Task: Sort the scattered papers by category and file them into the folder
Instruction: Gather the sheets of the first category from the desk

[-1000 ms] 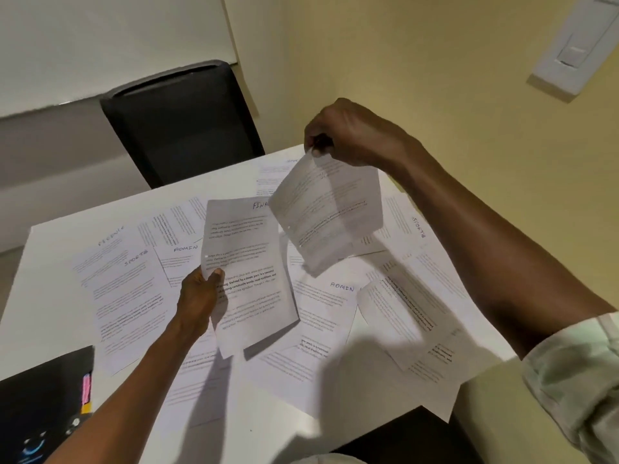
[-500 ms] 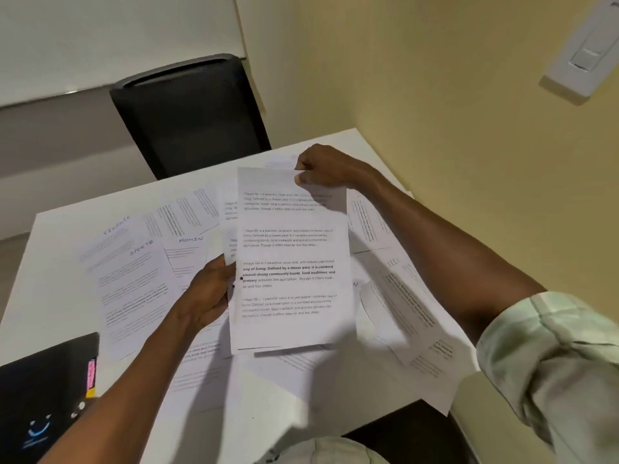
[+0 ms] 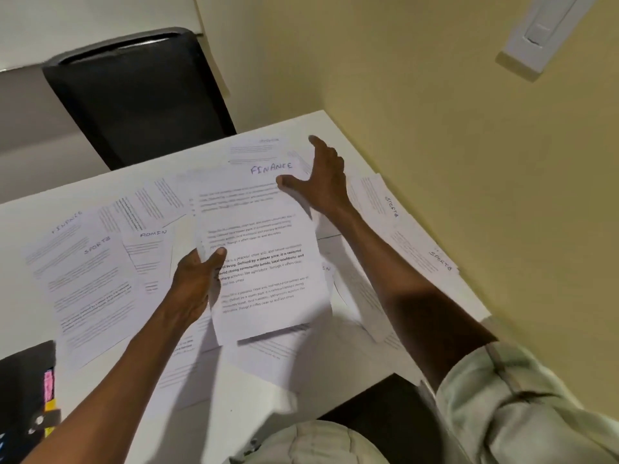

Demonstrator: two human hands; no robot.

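Left hand pinches the FINANCE sheets — right hand hovers spread, empty. Sorting step underway; next needs another matching paper.

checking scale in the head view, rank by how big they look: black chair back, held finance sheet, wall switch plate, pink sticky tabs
1. black chair back
2. finance sheet, nearer the camera, so unsure
3. wall switch plate
4. pink sticky tabs

Matt printed paper sheets lie on a smooth white table.

We see the left hand gripping a FINANCE sheet above scattered papers; the right hand spreads open beyond it.
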